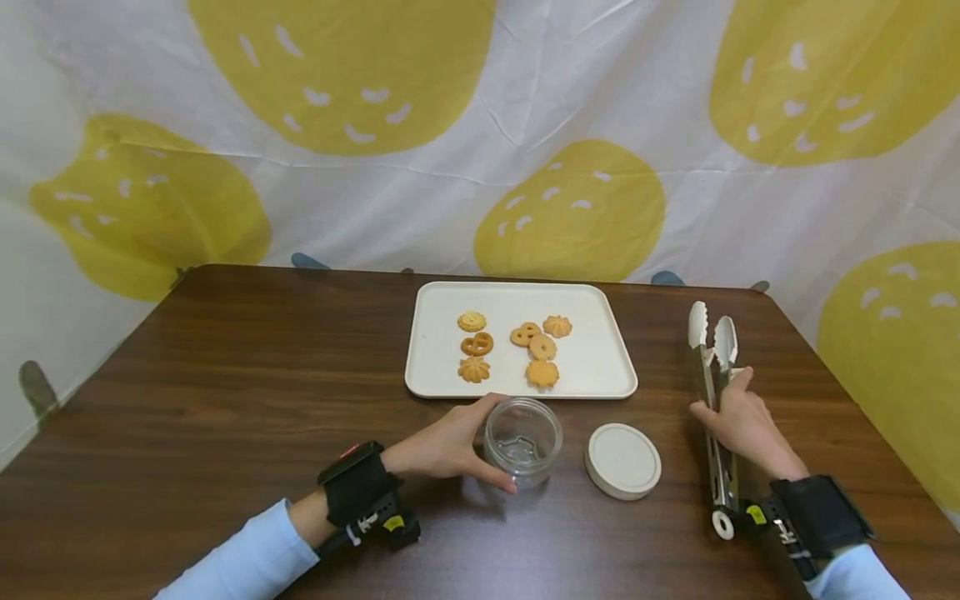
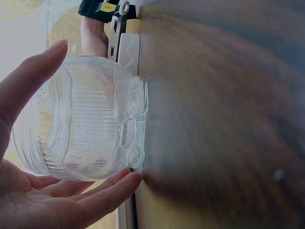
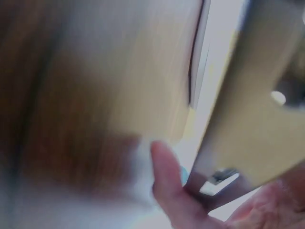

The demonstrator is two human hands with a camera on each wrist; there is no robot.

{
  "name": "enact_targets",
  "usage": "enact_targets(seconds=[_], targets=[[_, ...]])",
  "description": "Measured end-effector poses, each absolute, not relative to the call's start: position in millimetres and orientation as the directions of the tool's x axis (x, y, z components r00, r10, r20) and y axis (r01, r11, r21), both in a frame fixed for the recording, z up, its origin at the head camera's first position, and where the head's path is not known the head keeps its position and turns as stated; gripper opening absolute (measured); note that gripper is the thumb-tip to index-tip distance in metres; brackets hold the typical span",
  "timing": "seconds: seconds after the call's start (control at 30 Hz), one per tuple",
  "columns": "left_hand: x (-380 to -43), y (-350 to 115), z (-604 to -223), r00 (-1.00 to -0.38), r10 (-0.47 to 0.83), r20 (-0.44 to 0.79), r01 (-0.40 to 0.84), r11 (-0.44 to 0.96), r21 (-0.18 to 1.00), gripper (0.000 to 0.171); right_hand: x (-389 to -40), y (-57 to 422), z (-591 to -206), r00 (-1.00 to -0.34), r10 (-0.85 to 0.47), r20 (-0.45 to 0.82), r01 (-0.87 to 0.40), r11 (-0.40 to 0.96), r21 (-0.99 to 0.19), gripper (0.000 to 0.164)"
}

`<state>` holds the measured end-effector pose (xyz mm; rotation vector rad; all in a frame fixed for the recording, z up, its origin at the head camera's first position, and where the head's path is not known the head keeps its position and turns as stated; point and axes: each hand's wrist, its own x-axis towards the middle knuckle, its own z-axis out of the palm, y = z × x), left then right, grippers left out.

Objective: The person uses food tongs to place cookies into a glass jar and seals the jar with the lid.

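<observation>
My left hand (image 1: 457, 442) is round a clear glass jar (image 1: 523, 446), thumb on the near side and fingers on the far side. The jar stands upright and lidless on the table; in the left wrist view its ribbed wall (image 2: 90, 119) sits between thumb and fingers. At the right, my right hand (image 1: 750, 425) grips metal tongs (image 1: 708, 387) along their arms, white tips pointing away and apart. Close up in the right wrist view, the tongs' metal arm (image 3: 252, 119) is blurred beside the thumb (image 3: 167, 174). Between the hands lies a round white lid (image 1: 623, 461).
Behind the jar is a white tray (image 1: 592, 350) bearing several cookies, among them a pretzel (image 1: 477, 343) and a ring cookie (image 1: 542, 347). The brown wooden table (image 1: 247, 375) ends at a lemon-print curtain (image 1: 360, 208).
</observation>
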<state>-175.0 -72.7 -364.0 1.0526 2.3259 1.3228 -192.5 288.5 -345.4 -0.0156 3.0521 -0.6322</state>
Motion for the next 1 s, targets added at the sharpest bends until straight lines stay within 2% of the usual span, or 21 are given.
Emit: enact_targets(seconds=[0.13, 0.23, 0.47, 0.63, 0.9, 1.0], targets=[[-174.4, -72.8, -363.7, -0.699, 0.706, 0.116, 0.457, 0.315, 0.832, 0.080, -189.9, 280.9, -345.2, -0.999, -0.037, 0.032, -0.049, 0.854, -0.519, 0.066], [-174.2, -72.6, -364.1, -0.701, 0.704, 0.116, 0.455, 0.317, 0.832, 0.081, -188.7, 275.4, -343.0, -0.997, -0.048, 0.053, -0.069, 0.818, -0.572, 0.066], [-174.5, -73.2, -364.3, -0.701, 0.704, 0.119, 0.446, 0.302, 0.842, 0.081, -185.7, 260.5, -332.0, -0.960, -0.075, 0.269, -0.221, 0.790, -0.571, 0.018], [-173.5, -73.2, -363.9, -0.703, 0.702, 0.116, 0.442, 0.303, 0.844, 0.080, -183.5, 253.8, -324.0, -0.947, -0.081, 0.312, -0.243, 0.813, -0.529, 0.031], [-174.5, -73.9, -364.4, -0.702, 0.703, 0.111, 0.438, 0.303, 0.846, 0.077, -182.3, 247.0, -324.2, -0.952, -0.160, 0.263, -0.276, 0.821, -0.500, 0.048], [-174.4, -73.9, -363.6, -0.699, 0.707, 0.112, 0.436, 0.297, 0.850, 0.077, -183.4, 247.2, -322.9, -0.948, -0.171, 0.269, -0.289, 0.820, -0.494, 0.048]])
